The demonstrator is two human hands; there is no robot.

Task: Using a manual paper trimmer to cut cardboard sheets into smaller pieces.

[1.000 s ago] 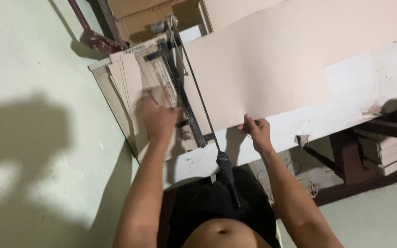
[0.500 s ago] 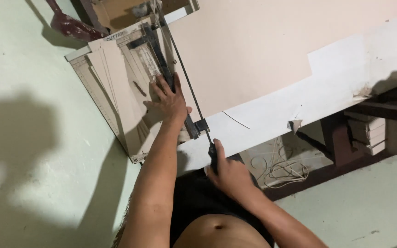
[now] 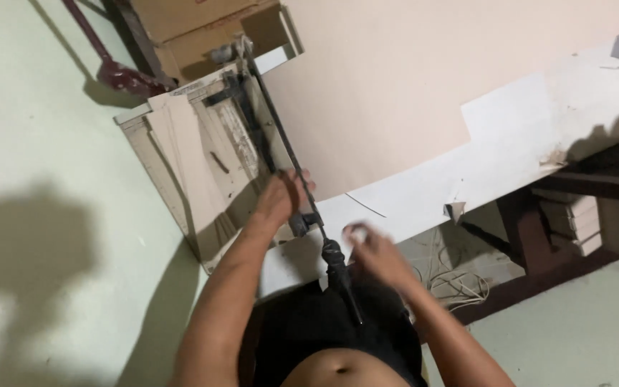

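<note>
On the left of the bench sits a worn paper cutter (image 3: 202,165), its base board lying at a slant. The left hand (image 3: 281,197) lies on it, fingers spread loosely over the near end of the board where the cutter's rail runs past; it presses rather than grips. Just to the right, the cutter's long arm (image 3: 281,143) runs from a pivot at the far end, near the cardboard box (image 3: 195,21), down toward the person, ending in a dark handle (image 3: 338,269) that points at the belly. The arm's long axis runs from upper left to lower right. The right hand (image 3: 374,251) hovers just beside that handle, blurred, fingers curled but not shut on anything that can be made out. To do this well, the left palm should hold the stock flat, fingers kept well off the blade line. Right again, a big pale sheet (image 3: 424,107) covers the bench.
</note>
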